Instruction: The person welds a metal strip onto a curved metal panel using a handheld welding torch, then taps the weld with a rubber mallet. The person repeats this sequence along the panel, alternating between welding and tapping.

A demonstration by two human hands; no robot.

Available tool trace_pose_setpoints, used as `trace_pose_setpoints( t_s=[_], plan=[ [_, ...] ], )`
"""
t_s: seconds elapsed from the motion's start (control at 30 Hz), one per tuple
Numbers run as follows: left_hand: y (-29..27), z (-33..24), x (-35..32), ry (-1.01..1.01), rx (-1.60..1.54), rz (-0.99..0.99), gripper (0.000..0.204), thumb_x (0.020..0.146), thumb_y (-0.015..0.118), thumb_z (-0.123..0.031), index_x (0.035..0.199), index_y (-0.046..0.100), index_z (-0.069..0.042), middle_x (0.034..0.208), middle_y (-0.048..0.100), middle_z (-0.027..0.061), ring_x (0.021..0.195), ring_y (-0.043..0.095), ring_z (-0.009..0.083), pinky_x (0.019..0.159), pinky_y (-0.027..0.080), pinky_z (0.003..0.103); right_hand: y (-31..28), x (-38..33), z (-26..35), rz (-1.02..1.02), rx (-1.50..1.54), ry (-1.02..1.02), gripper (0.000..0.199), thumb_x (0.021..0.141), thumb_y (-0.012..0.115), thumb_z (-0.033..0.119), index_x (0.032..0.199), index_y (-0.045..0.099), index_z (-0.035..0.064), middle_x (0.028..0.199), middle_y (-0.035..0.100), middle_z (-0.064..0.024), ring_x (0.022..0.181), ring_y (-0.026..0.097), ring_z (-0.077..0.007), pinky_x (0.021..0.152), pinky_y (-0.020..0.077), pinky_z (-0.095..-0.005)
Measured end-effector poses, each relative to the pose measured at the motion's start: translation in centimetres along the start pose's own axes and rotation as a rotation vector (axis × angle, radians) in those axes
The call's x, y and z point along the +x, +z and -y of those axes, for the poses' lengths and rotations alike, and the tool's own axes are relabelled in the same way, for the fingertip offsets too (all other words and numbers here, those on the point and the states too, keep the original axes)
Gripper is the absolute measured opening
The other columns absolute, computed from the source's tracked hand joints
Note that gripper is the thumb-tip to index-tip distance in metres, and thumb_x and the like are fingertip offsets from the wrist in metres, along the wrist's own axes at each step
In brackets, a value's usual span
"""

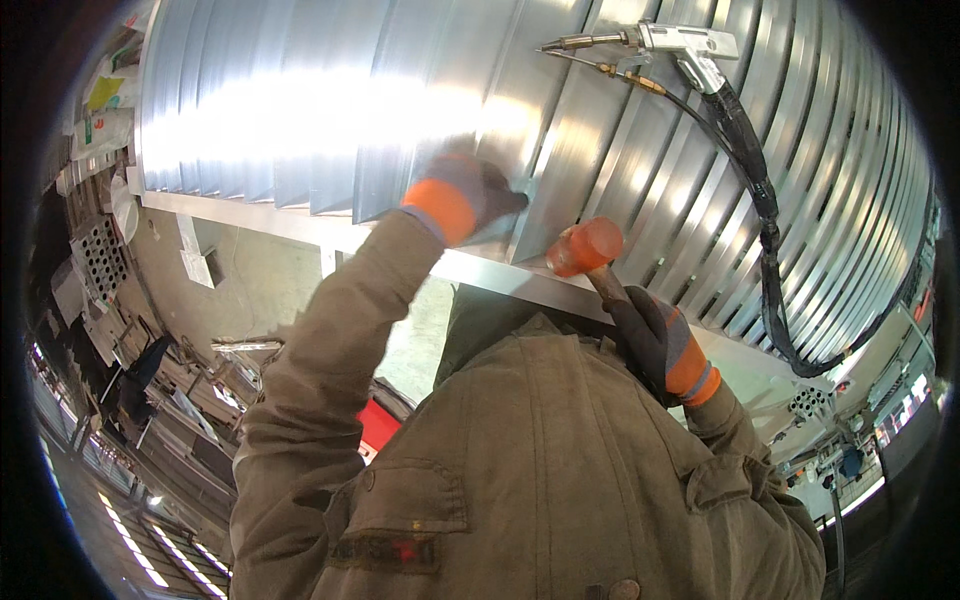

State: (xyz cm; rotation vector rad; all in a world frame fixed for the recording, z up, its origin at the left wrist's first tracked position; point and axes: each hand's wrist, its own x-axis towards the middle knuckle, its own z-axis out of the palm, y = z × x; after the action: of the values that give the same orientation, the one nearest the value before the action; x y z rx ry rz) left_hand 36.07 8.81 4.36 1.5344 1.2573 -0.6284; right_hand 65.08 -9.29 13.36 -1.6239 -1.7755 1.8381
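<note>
My right hand (665, 345), in a grey and orange glove with dark fingers, is closed round the handle of a mallet (588, 247). The mallet's orange-red head is over the front edge of a panel of long silvery metal slats (560, 130). Over the slats, left of the mallet, my left hand (462, 195) wears a matching glove. Motion smears its fingers, so I cannot tell their grip or whether they touch the metal.
On the slats at upper right lies a welding gun (690, 45) with a thin wire guide. Its black cable (765, 215) runs down over the panel's right part. A pale metal rail (500, 272) edges the panel's near side. Assorted workshop stuff clutters the left.
</note>
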Motion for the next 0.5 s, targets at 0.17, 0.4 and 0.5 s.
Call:
trace_pose_setpoints(
  t_s=[0.17,0.4,0.5],
  plan=[
    [2.7,-2.9,2.2,-0.179,-0.025,0.101,0.06,0.095,0.068,-0.064,0.113,0.083,-0.009,0.102,0.081,0.0139,0.104,0.077,0.0328,0.097,0.059,0.045,0.0,-0.4,0.1,-0.032,0.159,0.161,0.03,0.111,0.054,0.023,0.122,0.067,-0.0021,0.1,0.068,-0.0156,0.078,0.067,-0.0261,0.07,0.0519,-0.04],
    [3.1,-1.3,3.3,-0.236,-0.116,0.055,0.067,0.085,0.081,-0.066,0.117,0.08,-0.008,0.106,0.081,0.0108,0.093,0.076,0.0314,0.091,0.059,0.045,0.6,0.3,-1.2,-0.074,0.084,-0.044,0.034,0.11,0.058,0.024,0.129,0.065,-0.0034,0.095,0.07,-0.0182,0.087,0.07,-0.0236,0.076,0.0551,-0.0395],
    [3.0,-1.5,3.3,-0.17,0.012,0.026,0.069,0.085,0.081,-0.066,0.124,0.08,-0.009,0.113,0.081,0.0118,0.105,0.075,0.0334,0.098,0.058,0.043,1.7,0.6,-0.9,-0.001,0.247,0.124,0.036,0.106,0.063,0.017,0.136,0.063,-0.004,0.105,0.071,-0.0201,0.095,0.072,-0.027,0.079,0.0578,-0.0406]
  ],
)
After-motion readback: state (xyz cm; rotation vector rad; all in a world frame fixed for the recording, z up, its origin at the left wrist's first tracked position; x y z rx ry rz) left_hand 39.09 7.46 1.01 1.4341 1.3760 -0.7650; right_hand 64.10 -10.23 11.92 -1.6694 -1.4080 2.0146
